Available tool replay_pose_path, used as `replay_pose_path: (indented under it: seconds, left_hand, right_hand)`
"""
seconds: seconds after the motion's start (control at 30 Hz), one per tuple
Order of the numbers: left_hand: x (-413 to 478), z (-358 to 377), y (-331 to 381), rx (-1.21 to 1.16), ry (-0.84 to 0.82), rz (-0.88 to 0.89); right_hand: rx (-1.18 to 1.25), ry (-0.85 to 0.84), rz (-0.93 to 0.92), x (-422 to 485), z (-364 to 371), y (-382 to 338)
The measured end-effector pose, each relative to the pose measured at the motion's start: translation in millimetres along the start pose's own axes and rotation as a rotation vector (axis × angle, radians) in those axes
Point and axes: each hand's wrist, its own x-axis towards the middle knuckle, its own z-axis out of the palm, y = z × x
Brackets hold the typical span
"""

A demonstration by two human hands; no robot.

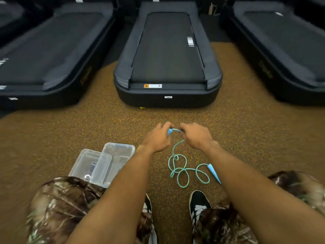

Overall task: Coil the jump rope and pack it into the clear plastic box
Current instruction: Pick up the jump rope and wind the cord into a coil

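Left hand [158,138] grips one blue cone handle [169,132], right hand [195,136] pinches the teal jump rope [182,170] beside it; slack lies tangled on the floor [105,124], clear plastic box [121,146] nearby. Best wind even loops, freeing kinks.

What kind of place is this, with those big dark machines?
Most likely a gym or fitness room. Treadmills stand side by side in a row, the floor looks like speckled rubber matting, and a jump rope is being handled.
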Motion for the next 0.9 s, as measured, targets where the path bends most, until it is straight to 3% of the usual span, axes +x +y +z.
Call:
replay_pose_path:
  seconds: [0.23,0.43,0.63,0.77,0.9]
  left_hand:
    - [0,-35,21,-0.223,0.122,0.011]
    - [0,-65,48,-0.730,0.118,-0.034]
    - [4,-90,68,-1.140,-0.015,-0.022]
    - [4,-100,73,-1.223,-0.081,0.032]
    - [4,-111,78,-1.361,-0.144,0.053]
  right_hand:
    - [0.174,0.175,0.011,2,-44,-4]
    - [0.372,0.332,-0.029,12,-84,2]
    - [0.488,0.440,-0.096,21,-126,0]
    - [0.470,0.473,-0.161,23,-150,-6]
    - [0.632,0.520,-0.162,23,-166,-11]
